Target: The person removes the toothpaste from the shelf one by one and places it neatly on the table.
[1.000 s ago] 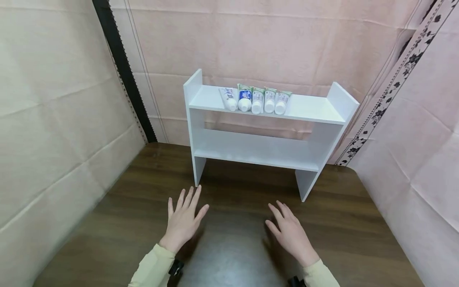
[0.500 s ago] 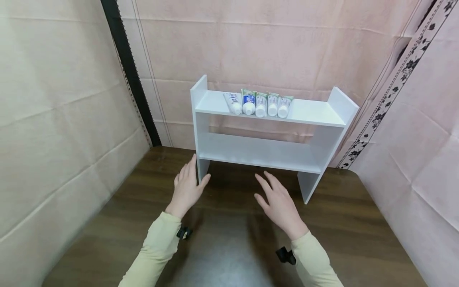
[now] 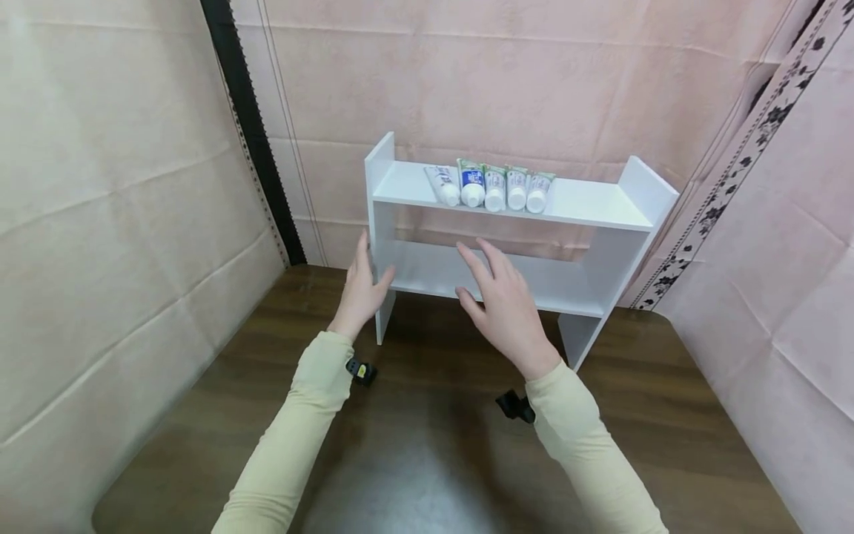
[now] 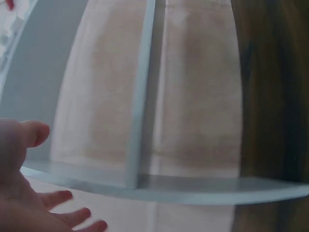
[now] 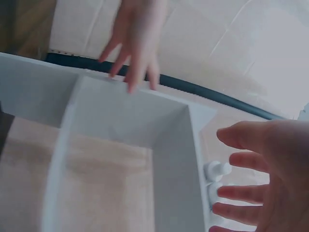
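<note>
A white two-tier shelf [image 3: 494, 276] stands on the brown table. Several squeeze tubes [image 3: 494, 187] with white caps lie side by side on its upper board, caps toward me; one tube [image 3: 472, 178] has a blue label. My left hand [image 3: 360, 295] is at the shelf's left side panel, thumb apart from the fingers; in the left wrist view the hand [image 4: 21, 181] has the panel's edge between thumb and fingers, and contact cannot be made out. My right hand [image 3: 505, 310] is held in front of the lower board, fingers spread and holding nothing.
Pinkish-white cloth [image 3: 507, 81] hangs behind the shelf, with more cloth walls on the left and right. The dark wooden table top [image 3: 427, 445] extends in front of the shelf. A small black wrist device [image 3: 515, 406] shows at the right sleeve.
Both hands have moved forward from above the table toward the shelf, the left to its side panel and the right before the lower board. The view has shifted slightly; the tubes stay put.
</note>
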Action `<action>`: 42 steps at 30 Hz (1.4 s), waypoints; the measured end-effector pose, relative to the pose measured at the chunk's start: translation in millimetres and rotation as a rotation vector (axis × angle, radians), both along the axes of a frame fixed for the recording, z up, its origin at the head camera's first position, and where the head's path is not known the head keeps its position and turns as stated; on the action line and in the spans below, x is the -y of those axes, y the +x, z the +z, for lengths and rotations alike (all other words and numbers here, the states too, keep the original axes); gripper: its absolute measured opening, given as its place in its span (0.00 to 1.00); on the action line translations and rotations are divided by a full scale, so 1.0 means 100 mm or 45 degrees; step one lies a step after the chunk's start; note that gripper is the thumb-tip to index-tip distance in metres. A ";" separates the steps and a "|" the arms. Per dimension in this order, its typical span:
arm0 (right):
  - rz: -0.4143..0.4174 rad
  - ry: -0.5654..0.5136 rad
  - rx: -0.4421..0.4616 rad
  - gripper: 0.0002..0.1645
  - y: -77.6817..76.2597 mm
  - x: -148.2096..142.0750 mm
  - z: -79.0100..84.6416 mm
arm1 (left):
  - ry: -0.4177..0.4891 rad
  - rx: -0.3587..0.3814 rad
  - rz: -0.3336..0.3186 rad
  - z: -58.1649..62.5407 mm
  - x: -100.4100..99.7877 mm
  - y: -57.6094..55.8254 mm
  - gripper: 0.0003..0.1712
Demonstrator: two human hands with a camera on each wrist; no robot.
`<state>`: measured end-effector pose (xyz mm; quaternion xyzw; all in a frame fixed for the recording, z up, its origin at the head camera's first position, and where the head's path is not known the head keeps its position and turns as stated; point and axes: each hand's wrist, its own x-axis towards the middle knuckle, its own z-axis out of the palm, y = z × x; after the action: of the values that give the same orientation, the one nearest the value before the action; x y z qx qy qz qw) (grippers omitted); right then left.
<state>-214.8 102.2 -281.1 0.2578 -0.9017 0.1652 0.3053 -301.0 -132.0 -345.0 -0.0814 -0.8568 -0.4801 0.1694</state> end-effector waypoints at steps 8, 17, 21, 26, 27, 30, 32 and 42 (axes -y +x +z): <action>-0.031 -0.037 -0.204 0.33 -0.13 0.18 0.37 | 0.204 -0.047 -0.028 -0.07 -0.04 -0.30 0.43; -0.141 0.085 -0.309 0.33 -0.43 0.32 0.74 | 0.291 -0.089 0.024 -0.17 -0.03 -0.49 0.35; -0.171 0.175 -0.251 0.33 -0.57 0.40 0.81 | 0.252 -0.042 0.073 -0.21 0.00 -0.47 0.32; -0.226 0.235 -0.147 0.33 -0.68 0.44 0.84 | 0.209 -0.048 0.077 -0.22 0.00 -0.46 0.33; -0.239 0.240 -0.130 0.33 -0.70 0.45 0.84 | 0.208 -0.049 0.072 -0.22 0.00 -0.46 0.33; -0.287 0.258 -0.089 0.33 -0.75 0.46 0.85 | 0.209 -0.055 0.057 -0.22 -0.02 -0.45 0.34; -0.311 0.263 -0.072 0.31 -0.78 0.48 0.85 | 0.208 -0.059 0.046 -0.22 -0.02 -0.45 0.34; -0.310 0.208 -0.197 0.18 -0.84 0.57 0.73 | 0.217 -0.076 0.028 -0.29 0.01 -0.39 0.35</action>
<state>-298.6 45.6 -208.3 0.1826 -0.9104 0.0329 0.3698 -339.7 -132.9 -373.8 -0.0717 -0.8084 -0.5467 0.2063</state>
